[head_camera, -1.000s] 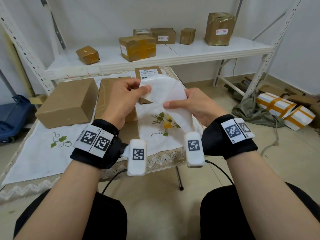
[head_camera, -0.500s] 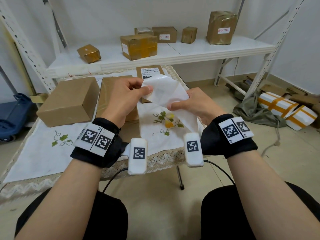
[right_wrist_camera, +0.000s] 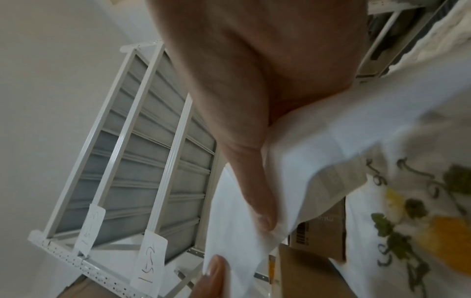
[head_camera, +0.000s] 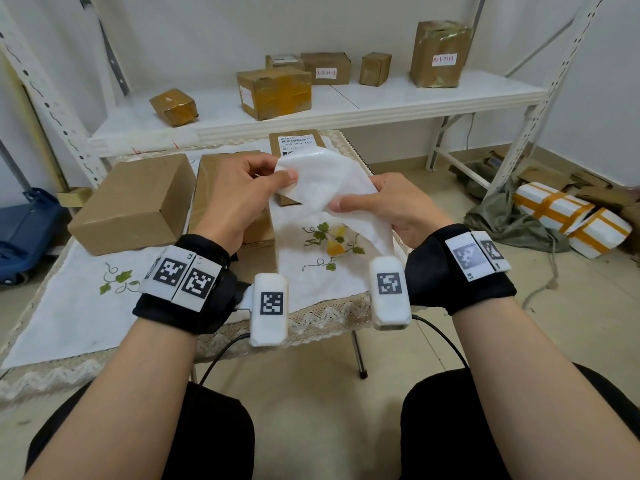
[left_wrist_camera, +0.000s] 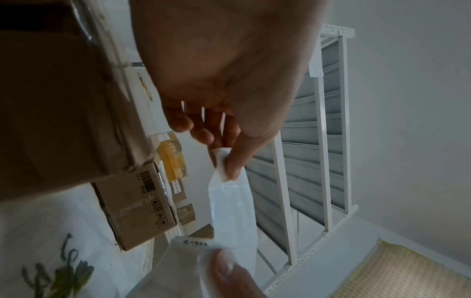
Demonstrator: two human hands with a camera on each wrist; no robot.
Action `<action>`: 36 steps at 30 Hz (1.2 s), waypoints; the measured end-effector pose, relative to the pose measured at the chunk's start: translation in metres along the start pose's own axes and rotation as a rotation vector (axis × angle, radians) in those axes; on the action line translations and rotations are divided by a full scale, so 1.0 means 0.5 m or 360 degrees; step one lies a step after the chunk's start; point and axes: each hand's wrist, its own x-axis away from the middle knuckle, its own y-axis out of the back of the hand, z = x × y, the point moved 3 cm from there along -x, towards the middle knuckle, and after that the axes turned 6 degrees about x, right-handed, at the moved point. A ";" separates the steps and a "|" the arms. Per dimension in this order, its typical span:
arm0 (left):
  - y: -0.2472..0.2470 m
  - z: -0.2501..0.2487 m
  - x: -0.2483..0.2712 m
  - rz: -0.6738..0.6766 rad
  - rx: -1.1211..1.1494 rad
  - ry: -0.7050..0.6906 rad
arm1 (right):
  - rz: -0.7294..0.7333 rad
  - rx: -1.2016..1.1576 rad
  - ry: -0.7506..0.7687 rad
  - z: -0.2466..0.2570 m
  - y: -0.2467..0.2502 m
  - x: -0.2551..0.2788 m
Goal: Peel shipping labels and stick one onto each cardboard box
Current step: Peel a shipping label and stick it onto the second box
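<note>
Both hands hold a white label sheet [head_camera: 320, 183] up above the table. My left hand [head_camera: 266, 178] pinches its upper left corner between thumb and fingers, seen close in the left wrist view on the sheet [left_wrist_camera: 229, 193]. My right hand [head_camera: 360, 202] pinches the sheet's lower right part, thumb on top; the right wrist view shows the white sheet [right_wrist_camera: 318, 151] under the thumb. Three cardboard boxes sit on the table: a large plain box [head_camera: 135, 199] at left, a middle box [head_camera: 214, 202] partly hidden by my left hand, and a labelled box [head_camera: 296, 142] behind the sheet.
The table carries a white embroidered cloth [head_camera: 322, 271] with a lace edge. Behind it a white shelf [head_camera: 398, 102] holds several taped boxes, some with small labels. White bundles with orange tape [head_camera: 568, 216] lie on the floor at right, a blue cart [head_camera: 24, 233] at left.
The two hands have shifted slightly with the sheet; the left thumb and fingers have worked the sheet's upper corner a little further apart from the right hand's part.
</note>
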 end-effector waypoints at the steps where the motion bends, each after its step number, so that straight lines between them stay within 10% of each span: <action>1: 0.002 0.000 -0.001 -0.0009 0.0015 0.0006 | 0.0017 -0.0057 -0.0006 0.001 -0.002 0.000; 36: 0.015 0.003 0.001 0.0075 -0.0001 0.0082 | -0.0113 -0.0616 -0.0042 -0.017 -0.004 -0.027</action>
